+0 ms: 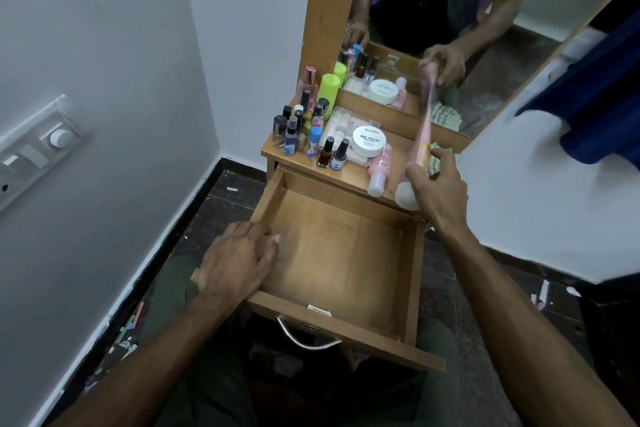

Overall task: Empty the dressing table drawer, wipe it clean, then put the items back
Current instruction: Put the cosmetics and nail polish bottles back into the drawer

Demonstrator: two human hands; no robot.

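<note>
Wooden and bare inside, the drawer stands pulled fully out below the worktop, and I can see nothing lying on its floor, so I judge the emptying done. My left hand rests on the drawer's left wall, fingers fairly straight and draped over the edge into the box, holding nothing. My right hand has its grip closed round a tall pink bottle with a pale cap at its lower end, tilted at the right edge of the worktop just above the drawer's back corner; whether it is being set down there or lifted off I cannot say. Just behind that hand lies a striped cloth, mostly hidden, which is probably what the wiping calls for. The rest of the drawer's contents are crowded on the worktop: a white jar marked nail polish sitting on a clear plastic case, a small pink bottle lying on its side beside the tall one, two dark nail polish bottles in front, and a cluster of small bottles with a green can at the left. Behind stands the mirror. Whether the wipe has been done I cannot tell; the wood looks dull and faintly marked. Putting everything back is plainly left.
</note>
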